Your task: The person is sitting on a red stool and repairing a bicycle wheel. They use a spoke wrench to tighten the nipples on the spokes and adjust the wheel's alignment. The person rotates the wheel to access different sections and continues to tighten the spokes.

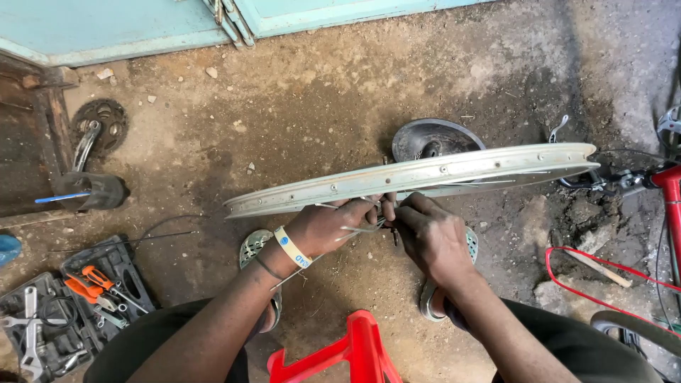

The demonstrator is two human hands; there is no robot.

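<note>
Lacing: you are fitting thin spokes (358, 228) at the middle of a bare bicycle wheel rim (415, 177), so the step in hand looks like spoke work at the hub, which your hands mostly hide.
Left hand: your left hand (328, 228) is clenched around a few of the spokes just under the rim; a pale wristband (292, 247) sits on that wrist.
Right hand: your right hand (430, 234) pinches something small at the centre, fingertips close to the left hand's; what exactly it grips I cannot tell.
Next move: it calls, by my judgement, for a steady rim and fine fingertip control, keeping each loose spoke aimed at its own hole.
Where the rim is: it is held on edge in front of your knees, above the dirt floor (319, 113), between your two sandalled feet.
How the rim looks: silvery grey metal, dull and scuffed, with a row of small holes along its inner face; no tyre on it.
Around you: an open tool case (78, 305) lies by your left leg, a red stool (355, 351) sits between your knees, and a dark disc (433, 138) lies behind the rim.
</note>
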